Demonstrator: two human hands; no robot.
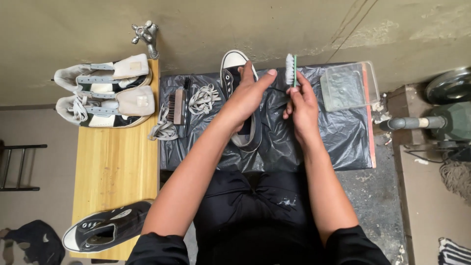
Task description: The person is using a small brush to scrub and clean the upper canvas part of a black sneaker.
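Bristles of a green-handled toothbrush [290, 69] are turned left toward the black sneaker [239, 88], just beside its white toe. The brush is pinched upright in the right hand [301, 105]; the sneaker, long axis running toward the wall, is gripped by the left hand [247, 95] at the far edge of the black plastic sheet [343, 137]. Open sheet is left between brush and clear tray [349, 86].

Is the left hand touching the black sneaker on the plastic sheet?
Touching. The head view shows the left hand gripping the black sneaker, fingers wrapped over its opening.
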